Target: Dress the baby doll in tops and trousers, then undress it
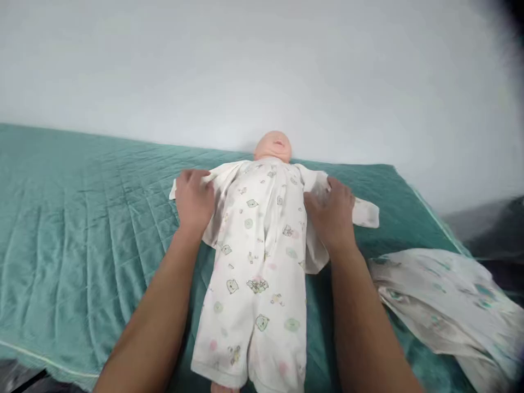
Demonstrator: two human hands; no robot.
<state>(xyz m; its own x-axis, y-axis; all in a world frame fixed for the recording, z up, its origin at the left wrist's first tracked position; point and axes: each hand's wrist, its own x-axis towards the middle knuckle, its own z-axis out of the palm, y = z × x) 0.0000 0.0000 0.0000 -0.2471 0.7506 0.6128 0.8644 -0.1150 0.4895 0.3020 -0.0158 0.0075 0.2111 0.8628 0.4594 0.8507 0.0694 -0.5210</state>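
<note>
A baby doll (273,145) lies on its back, head toward the wall. It is dressed in a white printed romper (257,262) with a white long-sleeved layer showing at the arms. My left hand (194,201) is closed round the sleeve on the left, whose cuff sticks out past my fingers. On the other side, my right hand (332,213) grips the right sleeve (365,213) between thumb and fingers, with the cuff end lying flat beyond it. Below the romper's leg hem, a bit of the doll's foot (224,388) shows.
A green quilted cover (82,234) spreads under the doll. A crumpled white printed cloth (446,295) lies at the right edge, near my right forearm. Behind the cover rises a plain pale wall (204,71). Dark objects (497,234) at the far right are blurred.
</note>
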